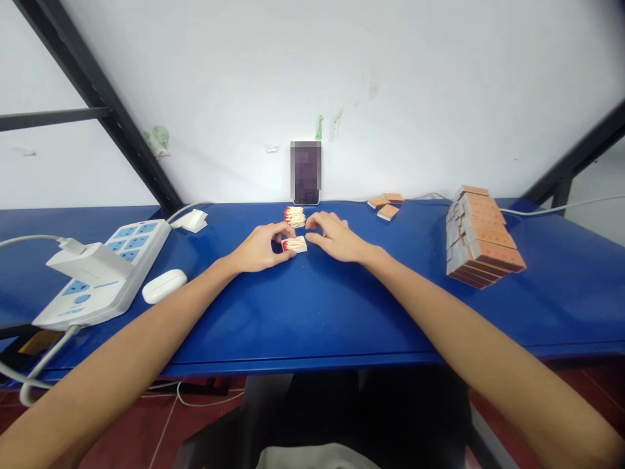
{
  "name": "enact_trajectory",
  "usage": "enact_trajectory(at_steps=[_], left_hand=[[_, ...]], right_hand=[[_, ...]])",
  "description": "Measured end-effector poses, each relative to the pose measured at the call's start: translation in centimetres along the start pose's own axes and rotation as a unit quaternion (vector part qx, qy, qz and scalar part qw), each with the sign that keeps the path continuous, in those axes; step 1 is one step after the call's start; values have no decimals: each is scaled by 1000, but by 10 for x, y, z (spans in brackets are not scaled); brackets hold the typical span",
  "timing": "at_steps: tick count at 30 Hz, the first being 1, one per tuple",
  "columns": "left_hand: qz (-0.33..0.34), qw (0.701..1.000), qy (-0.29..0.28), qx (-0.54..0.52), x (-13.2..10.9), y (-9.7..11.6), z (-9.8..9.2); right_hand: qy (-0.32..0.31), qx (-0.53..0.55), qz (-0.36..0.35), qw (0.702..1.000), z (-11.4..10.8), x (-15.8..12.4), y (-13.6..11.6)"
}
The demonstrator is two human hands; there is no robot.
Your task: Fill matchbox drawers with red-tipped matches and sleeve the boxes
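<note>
Matches [294, 244], slim, red-tipped, in a white oblong tray [303, 248], left fingers [282, 229] clamped on it, right fingers [317, 221] apart

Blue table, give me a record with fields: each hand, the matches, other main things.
Left hand: gripping small white tray holding matches
Right hand: beside the tray's right end; contact unclear
Loose matches: piled behind the tray, red heads leftward
Phone: upright behind the pile
Small boxes: three, right of the phone
Box stack: right side
Power strip: left, charger plugged in
</note>
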State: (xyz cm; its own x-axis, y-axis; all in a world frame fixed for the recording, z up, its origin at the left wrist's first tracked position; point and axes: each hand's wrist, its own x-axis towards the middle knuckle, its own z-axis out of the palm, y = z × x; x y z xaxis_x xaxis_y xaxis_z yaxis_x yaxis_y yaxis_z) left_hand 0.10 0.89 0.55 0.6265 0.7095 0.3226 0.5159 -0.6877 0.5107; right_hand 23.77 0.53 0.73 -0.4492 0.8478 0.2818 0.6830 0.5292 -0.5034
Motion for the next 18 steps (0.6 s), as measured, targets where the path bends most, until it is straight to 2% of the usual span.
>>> enact_trajectory(at_steps=[6,8,10,15,18], left_hand=[[-10,1000,6,25,1,-3,2],[-18,999,7,47,0,-4,1],[-25,996,9,85,-1,-5,-1],[-20,984,-1,179,-3,-6,-8],[-22,982,-22,186,-1,-6,-7]], right_hand=[[101,39,-2,994,-34,3,14],[107,21,8,994,-41,1,17],[73,-22,15,997,-45,-2,16],[-86,-153,70,982,-39,-5,10],[-119,-117,16,986,-29,-3,6]])
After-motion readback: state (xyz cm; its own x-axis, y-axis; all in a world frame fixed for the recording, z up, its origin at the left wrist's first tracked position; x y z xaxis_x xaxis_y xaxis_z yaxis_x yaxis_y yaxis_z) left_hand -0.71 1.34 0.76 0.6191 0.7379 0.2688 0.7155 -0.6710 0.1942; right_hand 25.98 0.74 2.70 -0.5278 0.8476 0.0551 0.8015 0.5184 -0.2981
